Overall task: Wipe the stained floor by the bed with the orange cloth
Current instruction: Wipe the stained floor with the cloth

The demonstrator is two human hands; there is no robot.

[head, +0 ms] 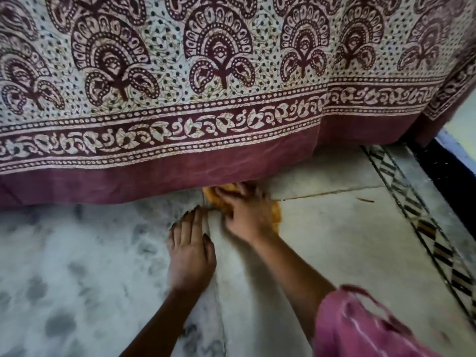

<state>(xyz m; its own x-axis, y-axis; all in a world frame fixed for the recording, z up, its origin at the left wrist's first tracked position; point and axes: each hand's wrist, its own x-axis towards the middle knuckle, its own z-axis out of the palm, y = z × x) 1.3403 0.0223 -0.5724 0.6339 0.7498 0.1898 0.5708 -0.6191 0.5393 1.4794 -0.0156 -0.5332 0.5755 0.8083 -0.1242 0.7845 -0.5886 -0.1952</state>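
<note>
The orange cloth (pixel 273 212) lies bunched on the marble floor (pixel 334 240) right at the hem of the bed sheet (pixel 159 104). My right hand (pixel 246 212) lies on top of it and covers most of it, with the fingers curled over the cloth; the hand is blurred. My left hand (pixel 190 249) rests flat on the floor just left of the cloth, fingers straight and together, pointing toward the bed. Dark grey smudges mark the stained floor (pixel 67 266) to the left of both hands.
The patterned maroon and cream sheet hangs down to the floor across the whole back. A black and white inlaid border strip (pixel 422 222) runs diagonally at right, with a dark skirting and wall (pixel 453 171) beyond. A pink sleeve (pixel 365 328) fills the lower right corner.
</note>
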